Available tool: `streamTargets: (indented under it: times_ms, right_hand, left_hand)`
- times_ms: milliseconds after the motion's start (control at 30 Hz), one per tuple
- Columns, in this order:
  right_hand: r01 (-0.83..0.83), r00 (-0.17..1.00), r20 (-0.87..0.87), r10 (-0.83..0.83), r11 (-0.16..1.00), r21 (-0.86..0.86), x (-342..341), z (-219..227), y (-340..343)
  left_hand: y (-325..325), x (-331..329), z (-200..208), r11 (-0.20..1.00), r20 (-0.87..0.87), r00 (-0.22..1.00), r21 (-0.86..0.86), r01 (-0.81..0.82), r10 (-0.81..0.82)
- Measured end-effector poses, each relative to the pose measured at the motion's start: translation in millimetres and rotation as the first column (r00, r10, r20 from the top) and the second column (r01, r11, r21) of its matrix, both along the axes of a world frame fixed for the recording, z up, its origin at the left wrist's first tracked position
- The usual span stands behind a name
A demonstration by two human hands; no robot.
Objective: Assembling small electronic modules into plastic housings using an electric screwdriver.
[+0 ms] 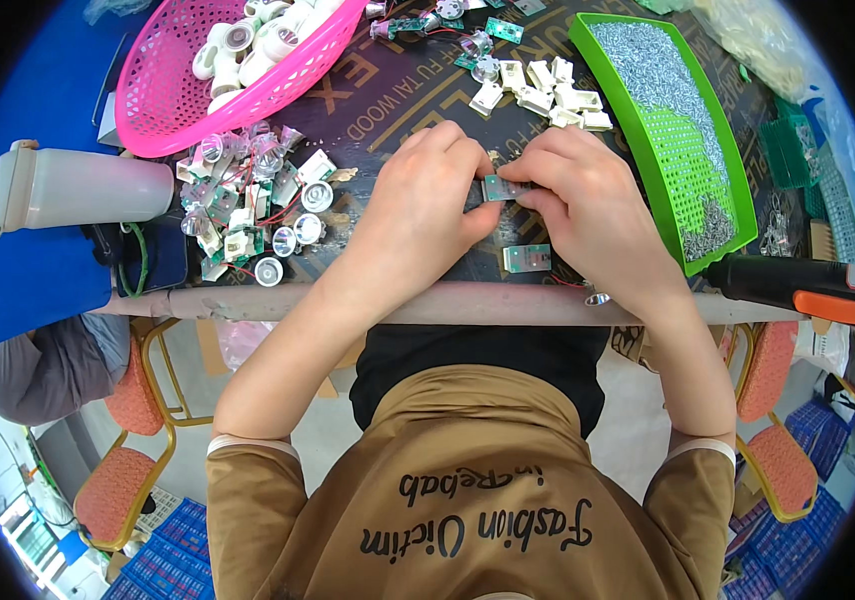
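Note:
Near the front of the table, my left hand (430, 205) and my right hand (593, 212) meet over a small green circuit board (499, 188). The fingers of both hands are closed on its two ends, which hides much of it. Just below my hands a second small board (528, 259), green with a pale end, lies flat on the dark tabletop. A small lamp piece with a clear reflector (598, 298) and red wire sits at the table edge below my right wrist. Beyond my hands is a loose group of white plastic housings (551, 92).
On the left stand a pink basket (153, 118) with white parts, a pale cup (88, 188) on its side, and a pile of boards and reflectors (248, 195). A green tray (738, 215) of small metal screws and a black-and-orange power tool (788, 285) are on the right.

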State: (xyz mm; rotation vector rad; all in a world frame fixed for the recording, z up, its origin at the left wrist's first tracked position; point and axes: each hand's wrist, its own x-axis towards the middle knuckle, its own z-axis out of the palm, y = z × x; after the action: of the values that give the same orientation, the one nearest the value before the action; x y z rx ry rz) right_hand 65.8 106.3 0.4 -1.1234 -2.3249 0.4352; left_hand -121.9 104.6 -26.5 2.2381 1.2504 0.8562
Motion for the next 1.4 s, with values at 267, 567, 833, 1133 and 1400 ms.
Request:
streamTargets:
  times_ms: [267, 567, 833, 1133, 1400]
  right_hand:
    - [0.002, 1.000, -0.004, -0.002, 1.000, 0.018, -1, -1, -1]
    - [-0.062, 0.994, 0.094, 0.059, 0.997, 0.035, 1, 1, 2]
    - [-0.058, 0.992, 0.115, 0.059, 0.998, -0.011, 3, 2, 3]
    - [-0.031, 0.992, 0.118, 0.037, 0.998, -0.055, 8, 5, 1]
    - [-0.023, 0.996, 0.083, 0.025, 1.000, -0.019, 5, 5, -1]
  left_hand:
    - [0, -4, 0, 1.000, -0.011, 1.000, -0.001, 0.004, -0.004]
    - [-91, -35, 49, 0.858, 0.907, 0.383, 0.330, -0.393, -0.174]
    - [-110, -1, 143, 0.123, 0.605, 0.767, 0.796, -0.593, -0.214]
    - [-118, -12, 132, 0.298, 0.560, 0.824, 0.774, -0.558, 0.088]
    - [-97, -22, 114, 0.176, 0.637, 0.762, 0.768, -0.615, -0.116]
